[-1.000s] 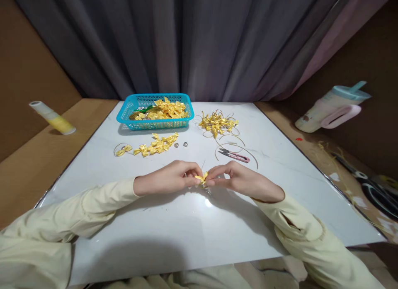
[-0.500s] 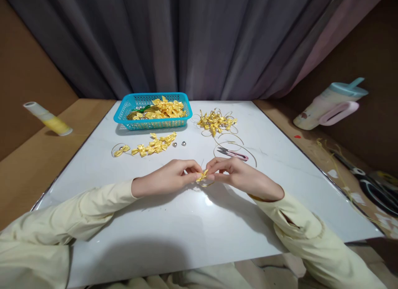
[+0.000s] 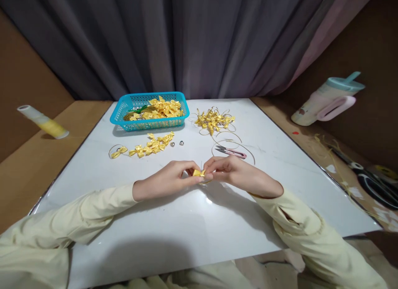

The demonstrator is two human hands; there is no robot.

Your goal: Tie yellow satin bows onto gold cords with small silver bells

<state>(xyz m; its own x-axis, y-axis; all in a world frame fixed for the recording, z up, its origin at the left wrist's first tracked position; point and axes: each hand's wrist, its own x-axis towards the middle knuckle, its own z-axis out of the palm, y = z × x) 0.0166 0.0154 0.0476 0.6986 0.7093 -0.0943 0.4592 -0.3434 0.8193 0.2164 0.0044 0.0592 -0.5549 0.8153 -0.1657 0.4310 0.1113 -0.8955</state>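
Between my two hands, just above the white tabletop (image 3: 174, 227), is a small yellow ribbon bow (image 3: 198, 173). My left hand (image 3: 175, 177) pinches its left side between thumb and fingers. My right hand (image 3: 231, 173) grips the right side with its fingertips, close against the left ones. A thin cord end sticks up from the bow, and part of a cord shows below it. Beyond the hands lie a row of loose yellow bows (image 3: 152, 145), two small silver bells (image 3: 177, 144) and a pair of pink-handled thread snips (image 3: 231, 151).
A blue basket (image 3: 149, 124) holding yellow bows stands at the back. Right of it is a heap of bows on looped cords (image 3: 214, 120). A thread spool (image 3: 43, 122) stands at left; a lidded tumbler (image 3: 326, 99) and black scissors (image 3: 370, 181) are at right.
The bow has turned between my fingers and now shows a broader, flatter face. My hands stay close together in nearly the same place. The camera view has shifted slightly.
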